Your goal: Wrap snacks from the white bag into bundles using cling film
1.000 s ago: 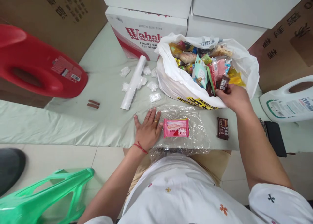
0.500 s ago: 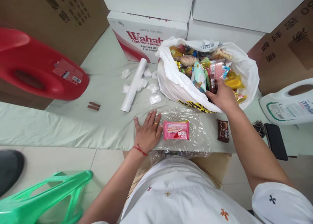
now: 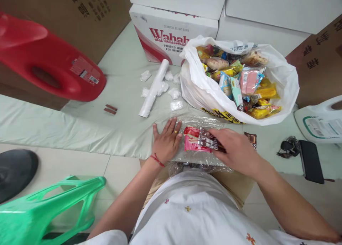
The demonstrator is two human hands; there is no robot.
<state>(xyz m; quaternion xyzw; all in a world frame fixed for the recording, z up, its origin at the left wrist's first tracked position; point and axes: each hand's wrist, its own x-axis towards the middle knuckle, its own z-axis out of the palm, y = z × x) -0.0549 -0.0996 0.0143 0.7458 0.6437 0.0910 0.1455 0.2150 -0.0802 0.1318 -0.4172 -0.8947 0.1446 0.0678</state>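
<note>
My right hand (image 3: pixel 237 150) grips a dark brown snack packet (image 3: pixel 210 139) with pale lettering, holding it over a pink wafer packet (image 3: pixel 189 142) and covering part of it. The pink packet lies on a sheet of clear plastic film (image 3: pixel 177 163) that hangs over the table's front edge. My left hand (image 3: pixel 167 139) rests flat with fingers spread, at the film's left side. Partly behind my right hand lies another brown cocoa packet (image 3: pixel 251 138). Behind the hands stands a white plastic bag (image 3: pixel 195 91), its mouth wide, full of mixed wrapped snacks (image 3: pixel 240 81).
A white roll (image 3: pixel 154 90) and several small crumpled clear wads (image 3: pixel 175 93) lie left of the bag. A red jug (image 3: pixel 61 77) stands left; keys (image 3: pixel 289 147), a phone (image 3: pixel 311 161) and a white jug (image 3: pixel 320 122) are right. Boxes (image 3: pixel 171 32) line the back. A green stool (image 3: pixel 53 205) stands below.
My right hand has come out of the bag with the brown packet and moved down and left over the pink one. My left hand stays flat. The view has shifted slightly.
</note>
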